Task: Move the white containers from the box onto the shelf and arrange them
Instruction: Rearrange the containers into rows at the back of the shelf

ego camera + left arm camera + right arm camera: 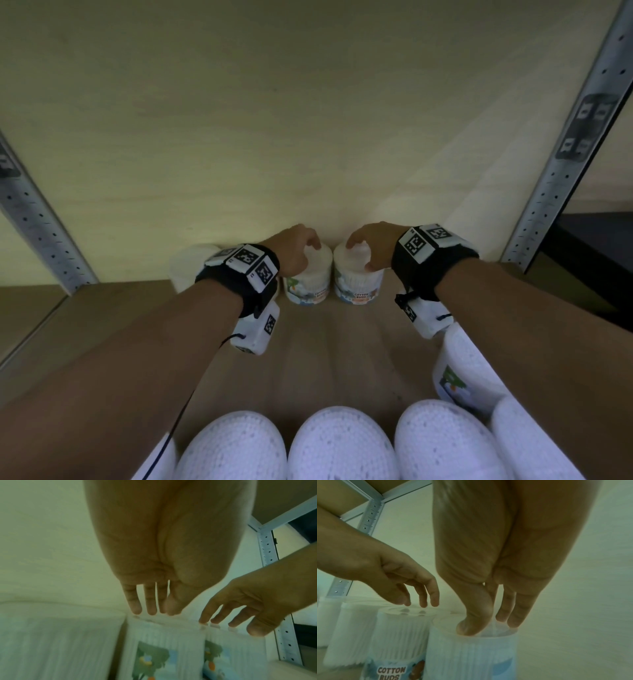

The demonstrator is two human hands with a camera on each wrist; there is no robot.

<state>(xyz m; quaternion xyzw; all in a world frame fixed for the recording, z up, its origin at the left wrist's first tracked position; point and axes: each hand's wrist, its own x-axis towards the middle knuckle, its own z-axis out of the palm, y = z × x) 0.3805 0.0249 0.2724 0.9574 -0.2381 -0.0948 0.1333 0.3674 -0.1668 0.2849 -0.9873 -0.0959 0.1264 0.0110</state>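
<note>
Two white cotton-bud containers stand side by side at the back of the wooden shelf (342,335). My left hand (312,247) hangs over the left container (310,279). Its fairly straight fingertips (151,612) are at the lid or just above it, gripping nothing. My right hand (359,255) rests on the lid of the right container (358,282). The thumb and straight fingers (513,620) press down on the lid of that container (471,655) without closing round it. A third container (188,267) stands left of the pair, partly hidden by my left wrist.
Several more white containers (342,442) fill the near edge of the head view, and one (455,373) lies under my right forearm. Perforated metal uprights (565,154) frame the shelf on both sides. A pale back wall (308,120) stands right behind the containers.
</note>
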